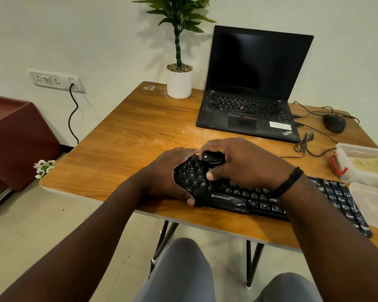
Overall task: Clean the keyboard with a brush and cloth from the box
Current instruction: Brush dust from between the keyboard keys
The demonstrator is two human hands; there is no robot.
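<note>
Wooden table (pixel 129 136): left hand (pixel 168 171) grips keyboard (pixel 260 198) end; right hand (pixel 238 162) holds brush (pixel 212 158) on keys.

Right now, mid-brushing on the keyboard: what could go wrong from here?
1. The keyboard lies close to the table's near edge; a hard stroke could nudge it off, though the left hand grips its end.
2. The right hand holds the brush low over the keys; heavy pressure might pop a keycap.
3. The open box and its lid sit near the right forearm; a wide sweep could knock them.
</note>
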